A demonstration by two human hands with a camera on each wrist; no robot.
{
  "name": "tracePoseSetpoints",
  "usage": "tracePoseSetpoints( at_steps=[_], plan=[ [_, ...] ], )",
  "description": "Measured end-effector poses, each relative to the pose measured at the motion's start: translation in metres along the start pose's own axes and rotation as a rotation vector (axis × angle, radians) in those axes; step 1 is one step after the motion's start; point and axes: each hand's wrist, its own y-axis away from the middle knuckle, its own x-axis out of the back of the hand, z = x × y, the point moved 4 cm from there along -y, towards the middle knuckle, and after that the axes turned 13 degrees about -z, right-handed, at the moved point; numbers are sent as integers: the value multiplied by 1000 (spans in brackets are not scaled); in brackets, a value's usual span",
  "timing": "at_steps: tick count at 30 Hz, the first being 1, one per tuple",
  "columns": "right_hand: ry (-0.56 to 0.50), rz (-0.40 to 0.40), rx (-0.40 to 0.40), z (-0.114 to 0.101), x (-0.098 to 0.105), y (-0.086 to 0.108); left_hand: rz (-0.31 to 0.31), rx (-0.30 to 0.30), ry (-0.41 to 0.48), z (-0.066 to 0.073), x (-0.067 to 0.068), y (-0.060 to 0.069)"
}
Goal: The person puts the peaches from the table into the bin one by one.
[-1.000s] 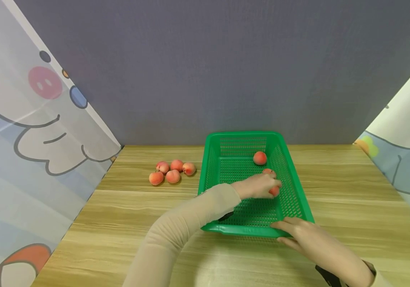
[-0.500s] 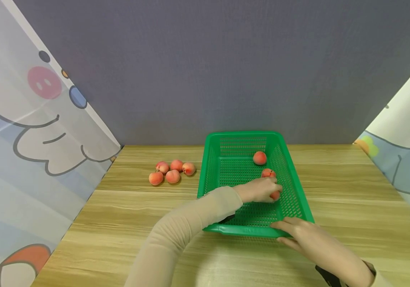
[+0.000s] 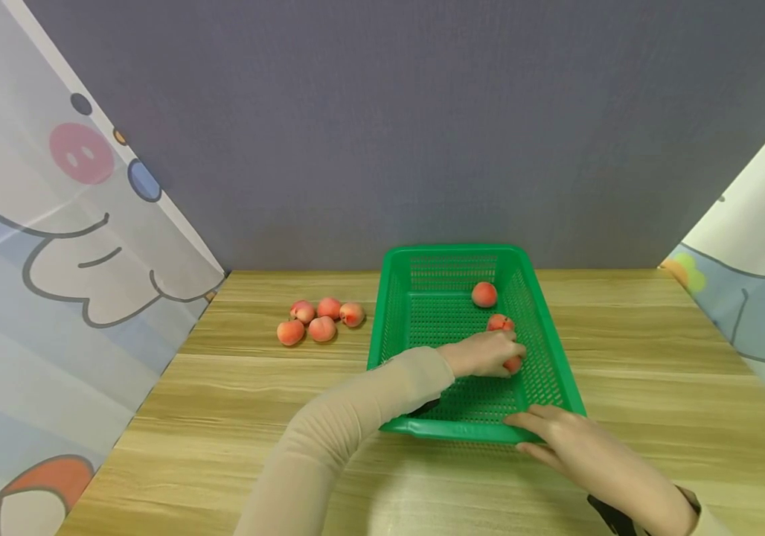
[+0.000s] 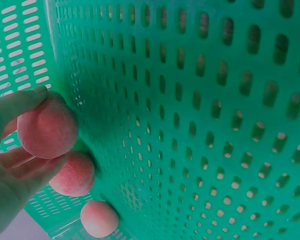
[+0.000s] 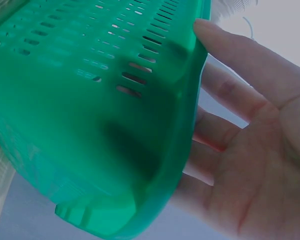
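Inside the green basket [image 3: 459, 430], near its right side, the left hand [image 3: 483, 353] is pinching a held peach [image 4: 49, 125] between thumb and fingers, the hand lying on the left of the fruit as the basket faces the person. The peach, being round, is showing no clear long axis; it is forming a row with a middle peach [image 3: 501, 321] and a far peach [image 3: 484, 295], running lengthwise along the basket's right side. The right hand [image 3: 573, 443] is gripping the basket's front-right corner, thumb outside, fingers over the rim. Five loose peaches [image 3: 322, 329] are lying on the tabletop [image 3: 623, 350] left of the basket, nearer the left hand.
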Motion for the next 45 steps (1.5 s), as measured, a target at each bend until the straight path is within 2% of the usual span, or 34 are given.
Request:
tracePoseSetpoints(
  at_steps=[14, 28, 37, 45],
  plan=[
    [6, 8, 20, -1, 1, -1, 4, -7, 10, -2, -5, -2],
    [1, 2, 21, 0, 0, 0, 13, -13, 18, -2, -1, 0],
    [-1, 5, 6, 0, 0, 0, 21, -41, 61, -2, 9, 7],
    [-3, 8, 3, 1, 0, 0, -19, -8, 102, -2, 28, 20]
  ],
)
